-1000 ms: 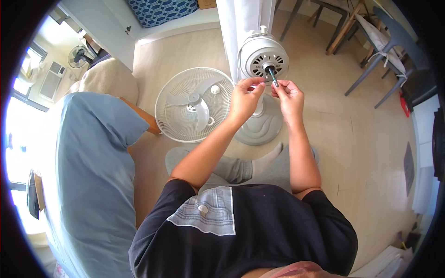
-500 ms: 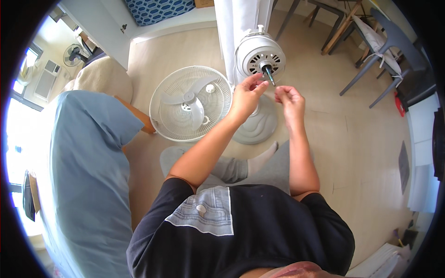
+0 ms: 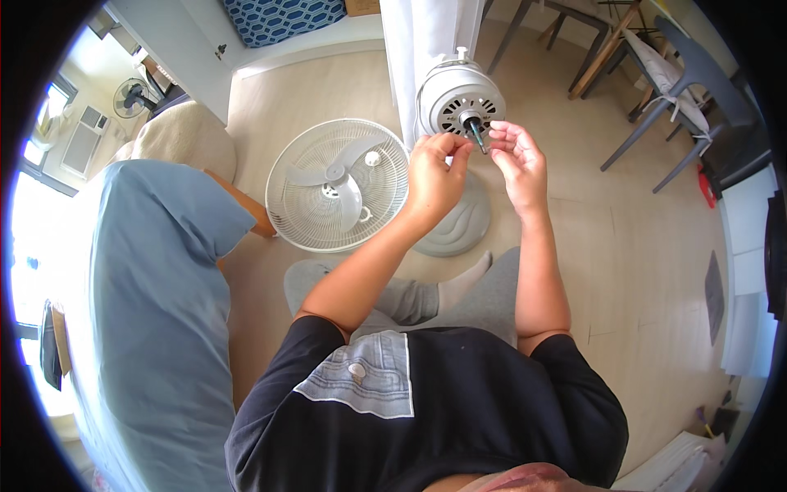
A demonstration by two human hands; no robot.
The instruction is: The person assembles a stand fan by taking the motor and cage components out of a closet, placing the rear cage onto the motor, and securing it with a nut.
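A white fan motor housing stands upright on its stand, its slotted front toward me. From its middle a thin dark shaft sticks out. My left hand is just left of the shaft's tip, fingers curled and thumb against them; whatever they pinch, if anything, is hidden. To the right of the shaft, my right hand is raised with thumb and fingers apart, nothing visible in it. The grey round fan base sits below, partly behind my left hand.
On the floor at left lies a round wire fan grille holding a three-bladed fan blade and small round white parts. A blue-covered bed runs along the left. A white curtain hangs behind the motor. Chairs stand at far right.
My right hand has risen slightly, and its fingers have spread from a pinch. My left hand has shifted slightly downward and its fingers have curled in more.
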